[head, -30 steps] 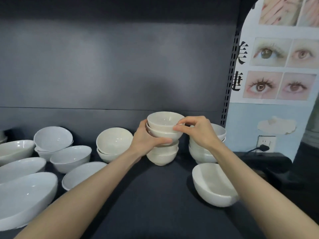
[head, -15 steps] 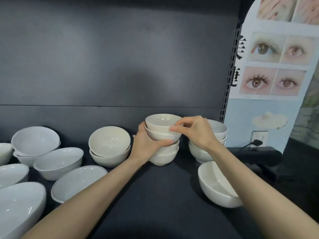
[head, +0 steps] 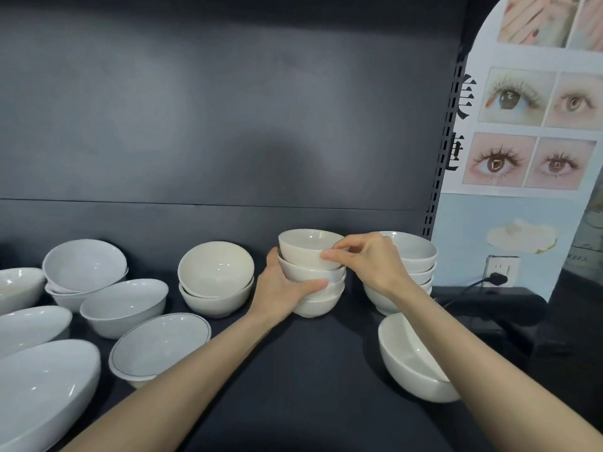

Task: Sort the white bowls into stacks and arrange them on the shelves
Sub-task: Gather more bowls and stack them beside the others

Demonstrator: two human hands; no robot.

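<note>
White bowls crowd a dark shelf (head: 293, 386): stacks (head: 310, 275) at twelve o'clock, shallow dishes (head: 39, 393) at nine, a single bowl (head: 411, 363) at three.

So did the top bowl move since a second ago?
Yes, down: the top bowl stood with its rim clearly above the right stack, now roughly level with it.

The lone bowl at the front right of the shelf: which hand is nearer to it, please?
Right. The right hand is above the lone bowl, on the small stack; the left hand is farther left.
</note>
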